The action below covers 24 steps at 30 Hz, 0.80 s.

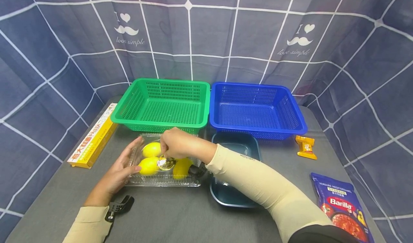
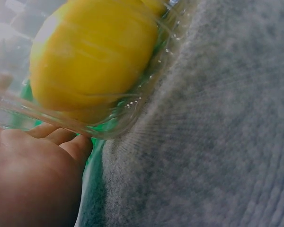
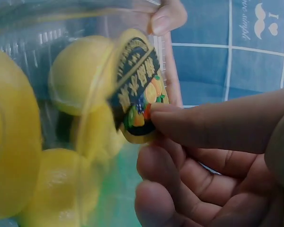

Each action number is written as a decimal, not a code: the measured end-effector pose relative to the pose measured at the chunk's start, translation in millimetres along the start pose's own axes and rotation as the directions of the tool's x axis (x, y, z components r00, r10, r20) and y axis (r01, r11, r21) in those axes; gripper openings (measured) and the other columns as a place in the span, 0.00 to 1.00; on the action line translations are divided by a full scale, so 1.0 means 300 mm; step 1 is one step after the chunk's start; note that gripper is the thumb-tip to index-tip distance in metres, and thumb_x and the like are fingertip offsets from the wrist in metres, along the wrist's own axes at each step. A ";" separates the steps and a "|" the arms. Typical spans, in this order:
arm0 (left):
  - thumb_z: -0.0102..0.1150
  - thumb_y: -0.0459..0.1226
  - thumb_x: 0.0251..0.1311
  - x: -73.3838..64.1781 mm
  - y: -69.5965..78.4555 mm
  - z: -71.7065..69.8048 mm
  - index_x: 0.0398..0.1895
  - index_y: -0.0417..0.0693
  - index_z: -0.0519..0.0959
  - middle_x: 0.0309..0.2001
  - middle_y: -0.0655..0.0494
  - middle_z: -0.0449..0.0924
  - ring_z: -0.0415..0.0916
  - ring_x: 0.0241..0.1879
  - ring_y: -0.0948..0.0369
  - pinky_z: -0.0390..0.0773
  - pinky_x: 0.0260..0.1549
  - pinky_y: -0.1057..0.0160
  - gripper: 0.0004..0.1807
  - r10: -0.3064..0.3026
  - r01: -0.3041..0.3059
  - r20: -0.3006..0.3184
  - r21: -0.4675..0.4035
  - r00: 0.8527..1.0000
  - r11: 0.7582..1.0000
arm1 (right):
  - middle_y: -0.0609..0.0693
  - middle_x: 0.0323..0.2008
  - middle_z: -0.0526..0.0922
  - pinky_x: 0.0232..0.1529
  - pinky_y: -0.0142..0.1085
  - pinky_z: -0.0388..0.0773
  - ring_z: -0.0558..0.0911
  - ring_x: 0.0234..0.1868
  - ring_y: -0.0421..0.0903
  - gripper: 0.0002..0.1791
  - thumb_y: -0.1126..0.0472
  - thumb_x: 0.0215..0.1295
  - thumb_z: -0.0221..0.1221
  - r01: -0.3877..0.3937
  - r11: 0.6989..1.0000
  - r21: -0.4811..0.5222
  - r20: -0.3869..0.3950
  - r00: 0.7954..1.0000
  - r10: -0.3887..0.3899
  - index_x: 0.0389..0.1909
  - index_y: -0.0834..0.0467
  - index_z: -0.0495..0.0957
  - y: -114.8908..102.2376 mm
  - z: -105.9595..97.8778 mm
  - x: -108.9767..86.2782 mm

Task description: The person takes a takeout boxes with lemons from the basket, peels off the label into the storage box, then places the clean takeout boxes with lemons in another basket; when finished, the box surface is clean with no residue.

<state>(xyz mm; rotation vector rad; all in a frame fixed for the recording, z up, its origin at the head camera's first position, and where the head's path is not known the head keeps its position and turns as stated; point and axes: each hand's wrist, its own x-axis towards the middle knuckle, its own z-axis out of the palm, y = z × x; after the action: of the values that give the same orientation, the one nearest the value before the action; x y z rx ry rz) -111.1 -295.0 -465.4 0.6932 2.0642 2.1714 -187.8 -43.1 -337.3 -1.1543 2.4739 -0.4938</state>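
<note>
A clear plastic clamshell box point(image 1: 151, 181) of several yellow lemons point(image 1: 151, 149) lies on the grey table in front of the green basket. My left hand point(image 1: 120, 167) grips its left side, the thumb on the near part and the fingers spread toward the back corner. In the left wrist view the fingers pass behind the box edge beside a lemon point(image 2: 94, 52). Over the lid, my right hand point(image 1: 179, 142) pinches the edge of a black and gold fruit sticker point(image 3: 137, 90). The thumb lies on the sticker's printed face, with the other fingers curled below.
At the back stand a green basket point(image 1: 161, 124) and a blue basket point(image 1: 255, 129). A dark blue tray point(image 1: 235, 142) sits under the right forearm. A yellow pasta box point(image 1: 93, 139) lies at left; at right are an orange packet point(image 1: 305, 148) and a Barilla pouch point(image 1: 342, 203).
</note>
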 end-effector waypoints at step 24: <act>0.49 0.15 0.62 0.001 -0.011 -0.005 0.86 0.43 0.44 0.84 0.38 0.34 0.38 0.82 0.51 0.54 0.74 0.66 0.50 0.010 -0.010 0.003 -0.018 1.000 1.000 | 0.47 0.29 0.84 0.35 0.41 0.84 0.83 0.31 0.48 0.05 0.69 0.67 0.70 0.113 0.924 0.365 0.005 0.992 -0.123 0.34 0.59 0.83 0.251 -0.185 -0.257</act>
<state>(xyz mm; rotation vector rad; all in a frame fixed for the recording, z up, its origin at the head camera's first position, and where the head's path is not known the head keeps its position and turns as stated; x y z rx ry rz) -112.7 -295.9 -468.6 0.7069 2.0415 2.1895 -216.5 71.4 -309.6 -1.1464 2.1713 -0.9210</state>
